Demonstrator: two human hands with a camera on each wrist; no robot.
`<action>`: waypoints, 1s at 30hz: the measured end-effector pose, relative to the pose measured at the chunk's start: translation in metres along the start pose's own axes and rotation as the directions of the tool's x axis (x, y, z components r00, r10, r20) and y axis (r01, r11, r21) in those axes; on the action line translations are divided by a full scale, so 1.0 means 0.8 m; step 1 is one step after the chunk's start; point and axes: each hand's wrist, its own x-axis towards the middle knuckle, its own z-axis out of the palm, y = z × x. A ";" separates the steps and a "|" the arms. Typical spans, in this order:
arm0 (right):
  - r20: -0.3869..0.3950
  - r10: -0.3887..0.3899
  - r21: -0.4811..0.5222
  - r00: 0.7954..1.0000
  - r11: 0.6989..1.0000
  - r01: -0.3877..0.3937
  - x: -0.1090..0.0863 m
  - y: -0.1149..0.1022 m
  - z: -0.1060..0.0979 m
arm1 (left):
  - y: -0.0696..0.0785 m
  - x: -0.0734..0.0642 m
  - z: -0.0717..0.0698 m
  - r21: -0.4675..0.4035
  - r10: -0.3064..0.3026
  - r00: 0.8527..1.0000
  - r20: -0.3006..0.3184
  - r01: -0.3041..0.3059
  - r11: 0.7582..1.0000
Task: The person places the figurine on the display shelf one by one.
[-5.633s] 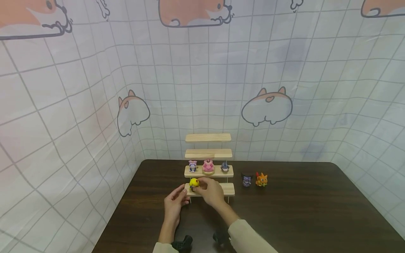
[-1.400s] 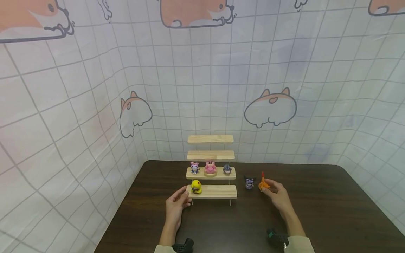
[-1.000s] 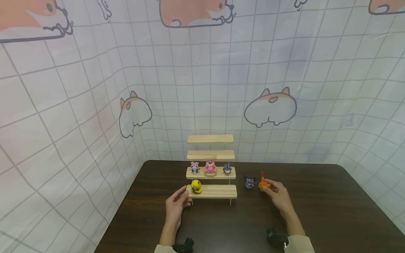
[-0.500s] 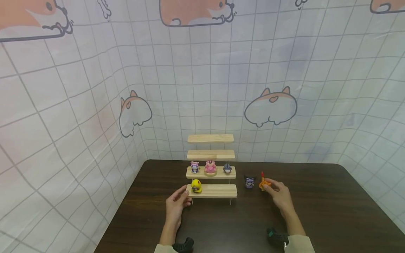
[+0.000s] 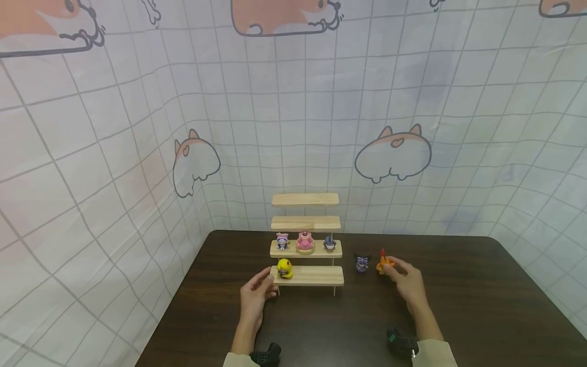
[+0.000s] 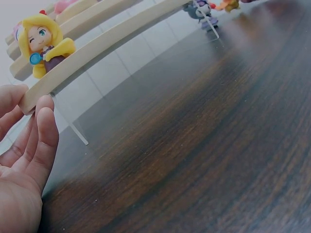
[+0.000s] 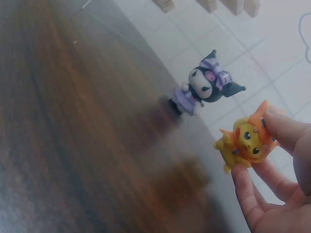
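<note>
My left hand [image 5: 254, 298] grips the left end of the lowest step of a wooden display stand [image 5: 316, 275], thumb at the edge and fingers underneath. A yellow-haired figurine [image 6: 43, 41] stands on that step near the thumb. My right hand [image 5: 408, 285] pinches a small yellow Pikachu figurine in an orange hood [image 7: 245, 141] between thumb and fingers. In the right wrist view its feet seem slightly off the dark table. Just left of it stands a black-and-purple figurine with a bow [image 7: 201, 85], upright and untouched.
On the second step stand a pink-eared figurine [image 5: 282, 241], a pink one on a round base [image 5: 304, 243] and a grey-blue one [image 5: 329, 243]. The upper steps [image 5: 305, 223] bear nothing. A patterned cloth [image 5: 307, 127] hangs behind the dark wooden table [image 5: 330, 326].
My right hand has let go of the yellow-haired figurine on the lowest step, moved right, and grasped the Pikachu figurine, now slightly shifted in its fingers. My left hand stays at the step's end.
</note>
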 end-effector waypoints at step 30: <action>0.018 -0.123 0.097 0.992 0.988 0.121 -0.028 -0.083 -0.017 | -0.001 0.000 -0.001 -0.007 0.029 0.999 0.014 -0.029 1.000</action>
